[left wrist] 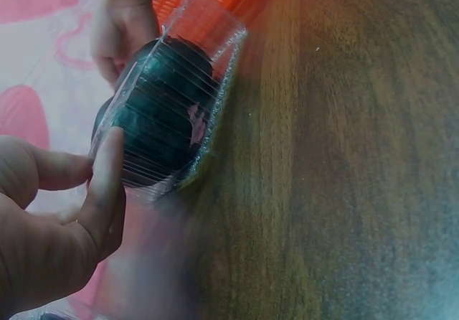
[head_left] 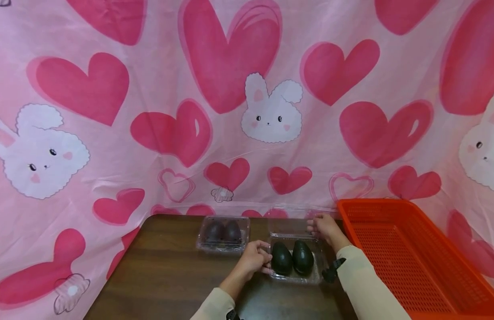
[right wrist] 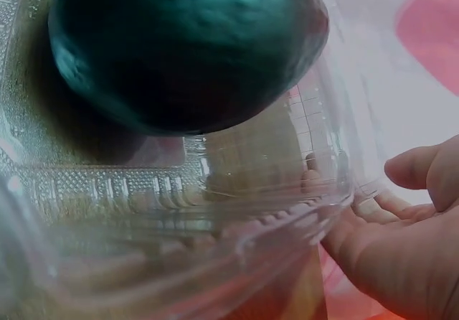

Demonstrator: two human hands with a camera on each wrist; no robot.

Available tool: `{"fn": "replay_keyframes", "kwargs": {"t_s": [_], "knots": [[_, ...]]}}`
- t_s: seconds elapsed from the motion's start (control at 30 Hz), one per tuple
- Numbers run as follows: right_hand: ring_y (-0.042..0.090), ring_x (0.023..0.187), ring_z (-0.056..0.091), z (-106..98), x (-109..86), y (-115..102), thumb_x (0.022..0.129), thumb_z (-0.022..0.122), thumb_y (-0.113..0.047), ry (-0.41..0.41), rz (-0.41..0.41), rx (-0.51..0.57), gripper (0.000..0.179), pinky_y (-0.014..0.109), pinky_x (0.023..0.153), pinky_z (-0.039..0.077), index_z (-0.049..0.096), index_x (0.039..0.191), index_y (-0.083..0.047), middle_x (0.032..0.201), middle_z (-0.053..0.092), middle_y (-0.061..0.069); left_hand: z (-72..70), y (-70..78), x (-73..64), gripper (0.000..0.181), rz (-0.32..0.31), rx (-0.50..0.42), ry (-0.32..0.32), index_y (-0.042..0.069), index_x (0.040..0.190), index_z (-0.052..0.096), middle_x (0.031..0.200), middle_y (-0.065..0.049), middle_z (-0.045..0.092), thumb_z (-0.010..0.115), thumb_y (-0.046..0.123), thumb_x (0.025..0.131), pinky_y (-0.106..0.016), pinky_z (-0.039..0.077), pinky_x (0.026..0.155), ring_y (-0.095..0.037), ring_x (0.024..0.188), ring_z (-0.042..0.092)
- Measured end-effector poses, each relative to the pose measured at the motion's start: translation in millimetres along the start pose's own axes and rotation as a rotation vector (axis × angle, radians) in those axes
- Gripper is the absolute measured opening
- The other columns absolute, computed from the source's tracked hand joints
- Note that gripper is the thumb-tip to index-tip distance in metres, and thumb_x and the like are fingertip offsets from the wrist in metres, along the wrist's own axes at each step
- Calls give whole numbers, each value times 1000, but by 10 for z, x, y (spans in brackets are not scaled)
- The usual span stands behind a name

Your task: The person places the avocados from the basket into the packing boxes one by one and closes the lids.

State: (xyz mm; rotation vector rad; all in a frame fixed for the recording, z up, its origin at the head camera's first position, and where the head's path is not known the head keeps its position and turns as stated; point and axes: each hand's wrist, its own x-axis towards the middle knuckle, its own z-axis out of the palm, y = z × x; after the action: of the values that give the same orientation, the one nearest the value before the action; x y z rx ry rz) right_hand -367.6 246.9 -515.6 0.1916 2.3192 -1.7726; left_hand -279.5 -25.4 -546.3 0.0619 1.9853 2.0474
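Note:
Two dark green avocados (head_left: 303, 258) lie side by side in a clear plastic clamshell box (head_left: 319, 262), whose lid (head_left: 287, 227) is raised at the back. At the box's left edge, my left hand (head_left: 252, 258) pinches the rim between thumb and fingers; the left wrist view shows the thumb and fingertips (left wrist: 109, 155) meeting there. My right hand (head_left: 324, 226) is by the lid's right side. Seen from the right wrist, its fingers touch the plastic near the back corner, with the thumb (right wrist: 412, 168) held apart from them.
Another clear box (head_left: 203, 242) with dark avocados inside stands to the left on the wooden table (head_left: 167, 275). An orange slotted basket (head_left: 411, 258) is at the right, close to my right forearm. A pink heart-patterned cloth (head_left: 271, 155) hangs behind the table.

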Motion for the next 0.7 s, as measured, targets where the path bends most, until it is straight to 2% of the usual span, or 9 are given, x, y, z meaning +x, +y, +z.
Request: {"fn": "replay_keyframes", "kwargs": {"t_s": [0.17,0.27,0.4,0.53,0.7], "knots": [[23,92,63,-15,-9,-17,110,43,-9,24,-45,4,43,30,83,61,39,148,11,117,61,24,4,-9,4,33,6,6,1,-11,123,54,73,-6,54,61,-11,90,-31,60,49,-15,56,55],[24,92,60,-16,-25,-58,110,42,-8,40,-78,-1,46,29,80,60,35,151,11,118,58,27,2,-15,3,34,3,3,-2,-11,124,54,73,-7,54,61,-12,91,-31,60,49,-15,56,55],[29,99,65,-17,-41,-148,110,42,-12,84,-110,-6,48,32,85,61,33,152,10,129,57,35,-1,2,-6,35,6,5,-3,-12,125,53,72,-6,54,62,-11,91,-30,60,49,-15,56,55],[37,112,64,-21,-45,-231,109,47,-18,156,-156,-44,49,37,96,59,40,149,9,134,56,35,-3,2,-1,35,16,12,-2,-12,124,54,72,-5,54,62,-10,91,-29,60,49,-14,56,55],[46,122,61,-39,-89,-304,109,47,-21,161,-181,-39,48,48,104,56,43,148,7,138,56,35,-12,-5,3,34,9,7,-7,-11,122,55,73,-6,55,63,-11,89,-30,60,49,-15,57,56]]}}
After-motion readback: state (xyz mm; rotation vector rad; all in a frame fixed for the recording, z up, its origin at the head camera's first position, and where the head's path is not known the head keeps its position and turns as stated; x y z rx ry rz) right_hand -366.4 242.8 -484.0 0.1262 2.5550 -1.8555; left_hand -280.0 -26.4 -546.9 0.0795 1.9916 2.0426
